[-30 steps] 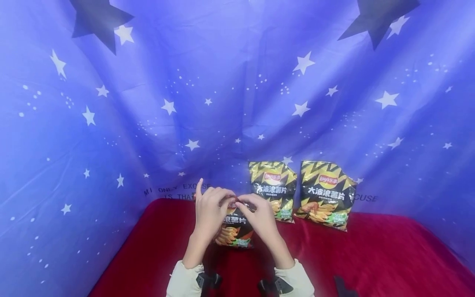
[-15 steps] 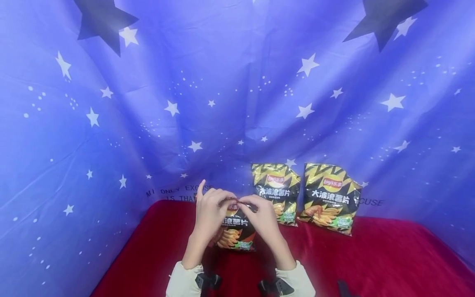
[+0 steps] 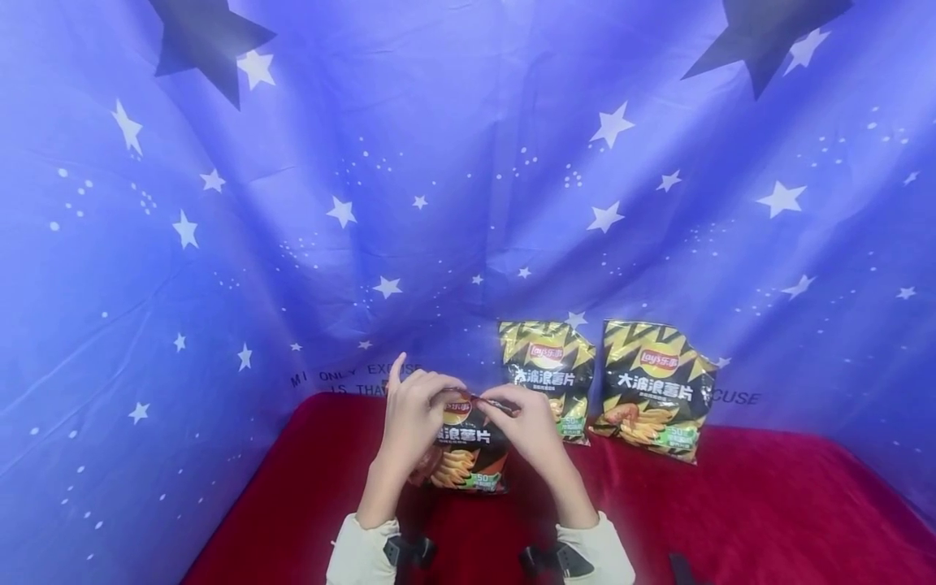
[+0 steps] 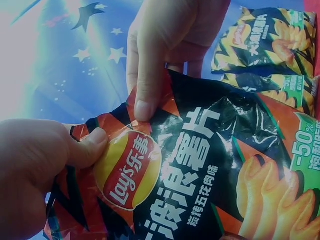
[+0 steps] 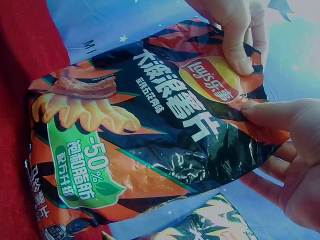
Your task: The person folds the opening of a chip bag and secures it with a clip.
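A black and orange-red bag of potato chips [image 3: 464,459] with a round yellow and red logo is between both hands, partly covered by them in the head view. My left hand [image 3: 413,414] pinches its top edge on the left, thumb on the front beside the logo and little finger raised. With thumb and fingers, my right hand [image 3: 528,422] pinches the same edge further right; in the right wrist view its thumb [image 5: 267,114] lies on the logo's side of the bag. The top edge looks folded between the hands. No tear shows in the bag.
Two black and yellow chip bags, a nearer-middle bag [image 3: 548,357] and a right-hand bag [image 3: 658,390], stand upright at the back of the red cloth [image 3: 760,504]. Behind rises a blue star-printed curtain [image 3: 439,162]. A dark object [image 3: 680,569] lies at the front edge.
My right hand has shifted slightly right, widening the gap between the hands, so more of the bag's logo shows. Both hands keep their hold. The head view has shifted a little.
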A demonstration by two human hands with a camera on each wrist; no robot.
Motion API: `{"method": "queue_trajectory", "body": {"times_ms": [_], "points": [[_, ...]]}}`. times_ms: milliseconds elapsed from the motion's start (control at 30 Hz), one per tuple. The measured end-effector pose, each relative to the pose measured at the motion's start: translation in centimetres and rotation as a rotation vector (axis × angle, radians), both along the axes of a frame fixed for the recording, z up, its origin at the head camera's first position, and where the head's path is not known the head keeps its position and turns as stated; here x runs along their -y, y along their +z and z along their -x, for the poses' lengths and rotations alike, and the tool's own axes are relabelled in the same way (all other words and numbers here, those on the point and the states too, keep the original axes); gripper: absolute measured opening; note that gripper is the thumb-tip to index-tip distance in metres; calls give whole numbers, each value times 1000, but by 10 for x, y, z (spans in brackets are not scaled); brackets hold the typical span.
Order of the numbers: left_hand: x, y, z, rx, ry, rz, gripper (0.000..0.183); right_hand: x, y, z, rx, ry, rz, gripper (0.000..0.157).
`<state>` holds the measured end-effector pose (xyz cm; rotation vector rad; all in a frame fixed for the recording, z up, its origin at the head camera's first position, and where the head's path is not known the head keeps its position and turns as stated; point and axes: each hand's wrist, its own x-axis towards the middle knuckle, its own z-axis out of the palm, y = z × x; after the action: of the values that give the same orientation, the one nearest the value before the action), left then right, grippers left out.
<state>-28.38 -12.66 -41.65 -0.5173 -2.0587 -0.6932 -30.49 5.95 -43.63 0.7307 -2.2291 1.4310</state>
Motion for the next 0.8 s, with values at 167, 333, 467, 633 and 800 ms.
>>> {"method": "queue_trajectory", "body": {"times_ms": [167,333,467,633,800], "points": [[4,1,-1,36,-12,2,15,-1,0,0,32,49,11,9],[8,1,0,53,-25,16,18,-3,0,1,80,96,40,11],[10,0,1,37,-28,41,19,-5,-1,3,113,141,67,13],[12,-1,3,30,-29,68,23,-8,-3,5,139,181,94,15],[14,-1,5,40,-22,68,24,-11,-6,10,148,198,114,15]]}}
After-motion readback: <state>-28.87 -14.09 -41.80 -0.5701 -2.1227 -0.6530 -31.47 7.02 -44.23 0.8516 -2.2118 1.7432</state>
